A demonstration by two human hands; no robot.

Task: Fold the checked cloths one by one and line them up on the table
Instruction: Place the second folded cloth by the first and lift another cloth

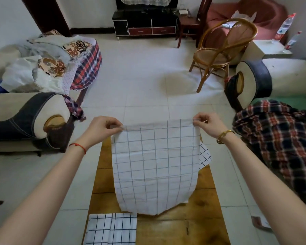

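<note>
A white checked cloth with thin dark grid lines hangs spread out above the wooden table. My left hand pinches its top left corner and my right hand pinches its top right corner. The lower edge of the cloth curves down toward the table top. A folded checked cloth lies flat at the near left of the table. Part of another checked cloth peeks out from behind the held one on the right.
A sofa arm stands to the left and another sofa to the right, with a red and navy plaid blanket draped near the table. A rattan chair stands on the tiled floor beyond.
</note>
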